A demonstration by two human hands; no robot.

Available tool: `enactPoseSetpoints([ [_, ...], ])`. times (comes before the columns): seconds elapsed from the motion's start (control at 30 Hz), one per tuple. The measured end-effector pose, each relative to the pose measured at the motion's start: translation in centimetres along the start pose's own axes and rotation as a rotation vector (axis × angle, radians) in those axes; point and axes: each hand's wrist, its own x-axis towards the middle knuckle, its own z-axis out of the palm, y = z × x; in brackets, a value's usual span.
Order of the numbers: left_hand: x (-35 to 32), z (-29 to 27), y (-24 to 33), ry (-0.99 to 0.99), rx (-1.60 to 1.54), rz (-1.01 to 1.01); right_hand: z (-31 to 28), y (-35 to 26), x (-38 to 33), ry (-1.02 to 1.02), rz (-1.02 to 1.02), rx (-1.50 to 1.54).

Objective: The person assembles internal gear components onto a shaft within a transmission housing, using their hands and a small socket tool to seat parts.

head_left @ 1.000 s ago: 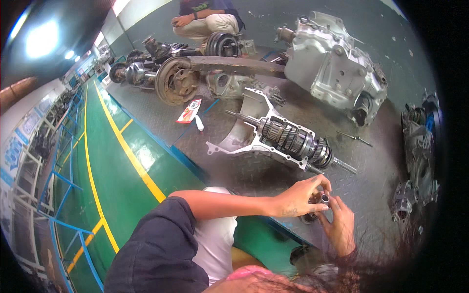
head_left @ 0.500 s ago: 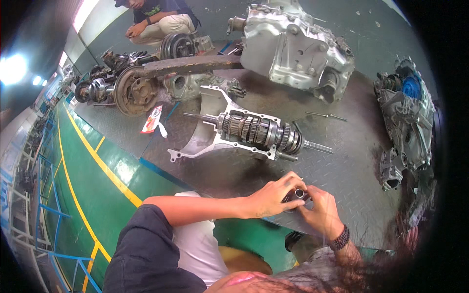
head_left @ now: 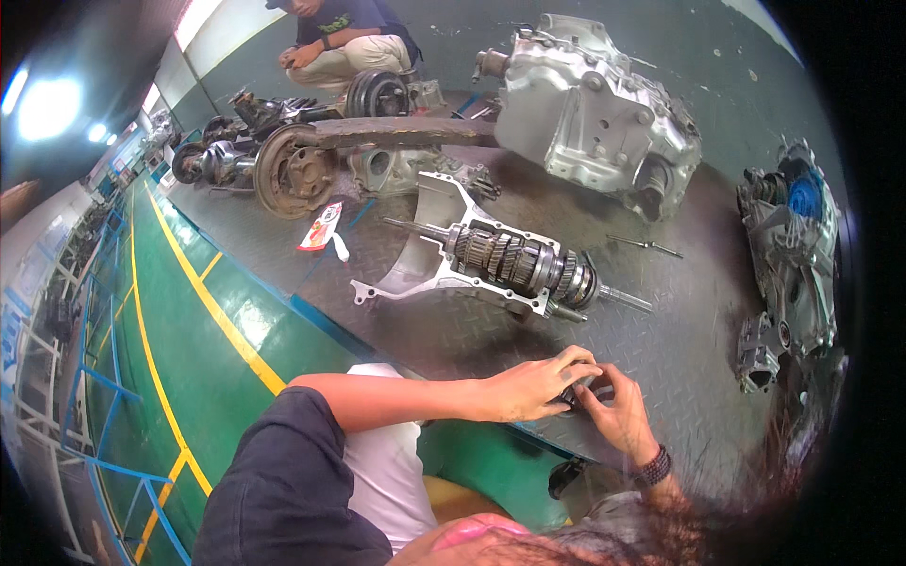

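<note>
Close to the table's near edge, both my hands pinch a small dark metal part (head_left: 567, 395). Fingers cover most of it, so its exact kind does not show. My left hand (head_left: 530, 388) reaches in from the left, closed on the part's left side with the fingers over its top. The right side is gripped by the thumb and curled fingers of my right hand (head_left: 621, 412), which has a beaded bracelet on the wrist. Just beyond my hands lies a half gearbox housing (head_left: 436, 274) with a gear shaft assembly (head_left: 514, 259) resting in it.
A large silver transmission case (head_left: 599, 118) stands at the far side, with a T-shaped metal tool (head_left: 645, 246) nearer. Another opened casing (head_left: 793, 255) is at the right. A rusty brake drum axle (head_left: 294, 172) and a red-white packet (head_left: 322, 227) lie left. Beyond, a person (head_left: 344, 47) squats.
The whole view has shifted slightly, so the table's things appear further right and lower. The part's round open end, visible before, is now mostly covered by my fingers.
</note>
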Motion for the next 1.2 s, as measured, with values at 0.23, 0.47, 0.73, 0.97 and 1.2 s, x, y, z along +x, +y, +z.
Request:
enactPoseSetpoints([
  [0.23,0.7,0.2,-0.1,-0.023,0.041,-0.116,-0.3,0.8,0.3,0.004,0.053,0.045],
  [0.47,0.5,0.3,-1.1,0.002,0.120,-0.057,-1.5,0.5,0.5,-0.137,0.048,0.055],
  [0.73,0.3,0.4,-1.2,0.010,0.135,0.100,-1.2,1.8,0.0,-0.143,-0.088,0.004],
  [0.97,0.4,1.2,-2.3,0.060,0.283,0.218,-1.3,2.4,0.2,-0.146,0.156,0.158],
  [1.2,0.5,1.7,-2.4,0.066,0.349,0.227,-1.7,3.0,0.3,-0.189,0.159,0.209],
])
